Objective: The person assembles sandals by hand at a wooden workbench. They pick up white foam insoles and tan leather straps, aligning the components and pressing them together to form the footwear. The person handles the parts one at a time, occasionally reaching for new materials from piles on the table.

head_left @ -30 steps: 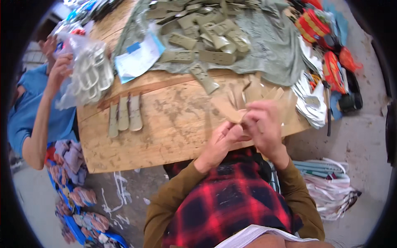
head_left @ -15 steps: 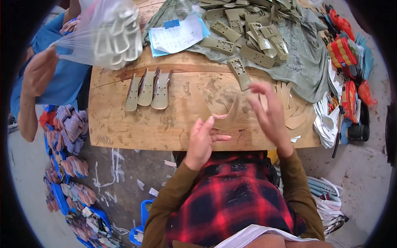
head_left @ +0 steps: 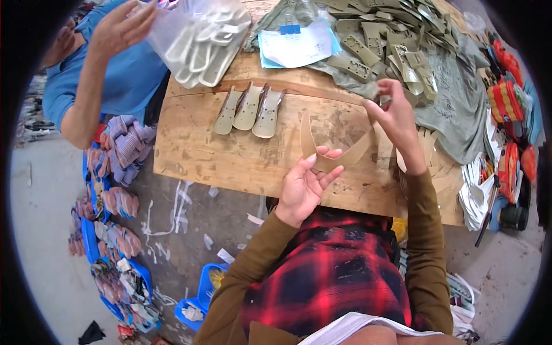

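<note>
A curved tan strip (head_left: 330, 161) is gripped near its bend by my left hand (head_left: 303, 187), thumb in front and fingers behind, its two ends rising away from me. Over the table, my right hand (head_left: 398, 118) reaches to the near edge of a pile of olive plates with holes (head_left: 359, 50). Its thumb and fingers close on one olive plate (head_left: 371, 89), mostly hidden and blurred. Left of the strip, three similar plates with dark straps (head_left: 247, 109) lie side by side on the wooden table (head_left: 201, 152).
A clear bag of pale shaped pieces (head_left: 210, 43) lies at the far left, beside a co-worker in blue (head_left: 115, 80). A paper with a blue clip (head_left: 299, 46) lies behind the plates. Flat tan strips (head_left: 428, 146) and white strips (head_left: 480, 192) are at the right.
My right hand has moved up to the olive plate at the pile's edge. The left hand keeps the strip. The co-worker's hand has let go of the bag, which now lies down. The view has shifted.
</note>
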`<state>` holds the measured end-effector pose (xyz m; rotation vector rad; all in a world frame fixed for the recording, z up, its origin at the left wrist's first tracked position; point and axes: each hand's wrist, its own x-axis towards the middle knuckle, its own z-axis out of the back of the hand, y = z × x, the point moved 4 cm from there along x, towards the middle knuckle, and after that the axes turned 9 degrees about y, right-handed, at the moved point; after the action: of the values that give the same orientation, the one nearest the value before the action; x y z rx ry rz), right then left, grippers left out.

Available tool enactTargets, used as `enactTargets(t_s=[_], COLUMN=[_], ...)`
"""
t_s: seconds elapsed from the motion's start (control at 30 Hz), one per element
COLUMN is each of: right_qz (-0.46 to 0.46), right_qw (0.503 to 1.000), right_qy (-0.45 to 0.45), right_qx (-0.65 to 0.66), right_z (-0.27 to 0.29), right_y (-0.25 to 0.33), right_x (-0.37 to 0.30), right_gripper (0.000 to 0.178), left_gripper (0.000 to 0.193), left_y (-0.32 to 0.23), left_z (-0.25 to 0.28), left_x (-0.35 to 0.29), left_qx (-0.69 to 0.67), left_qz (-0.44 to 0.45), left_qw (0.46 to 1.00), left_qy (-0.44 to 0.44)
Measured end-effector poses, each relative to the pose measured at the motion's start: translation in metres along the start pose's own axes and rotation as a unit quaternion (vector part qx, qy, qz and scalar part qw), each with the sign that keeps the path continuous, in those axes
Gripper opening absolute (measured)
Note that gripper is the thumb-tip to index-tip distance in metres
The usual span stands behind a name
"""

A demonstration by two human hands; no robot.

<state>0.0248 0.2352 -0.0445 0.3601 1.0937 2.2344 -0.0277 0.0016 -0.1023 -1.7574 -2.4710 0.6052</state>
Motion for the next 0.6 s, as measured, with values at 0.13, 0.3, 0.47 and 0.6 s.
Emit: enactTargets(t_s=[0.13, 0.3, 0.47, 0.6], right_qz=[0.199, 0.215, 0.175, 0.081], right_qw=[0.979, 0.969, 0.975, 0.995], right_qy=[-0.033, 0.022, -0.064, -0.064], right_qx=[0.027, -0.116, -0.121, 0.002], right_z=[-0.008, -0.037, -0.037, -0.042], right_y=[0.003, -0.014, -0.008, -0.012], right_x=[-0.046, -0.093, -0.088, -0.087], right_gripper=[0.054, 0.046, 0.048, 0.051], left_gripper=[0.03, 0.031, 0.032, 0.033], left_y=[-0.002, -0.013, -0.023, -0.023], left_z=[-0.001, -0.01, -0.013, -0.027], left_x=[0.006, 0.009, 0.007, 0.006], left_qx=[-0.07, -0.067, -0.064, -0.018], left_qz=[-0.037, -0.076, -0.104, -0.108], left_qw=[0.997, 0.995, 0.992, 0.993], left_qy=[-0.009, 0.003, 0.009, -0.032])
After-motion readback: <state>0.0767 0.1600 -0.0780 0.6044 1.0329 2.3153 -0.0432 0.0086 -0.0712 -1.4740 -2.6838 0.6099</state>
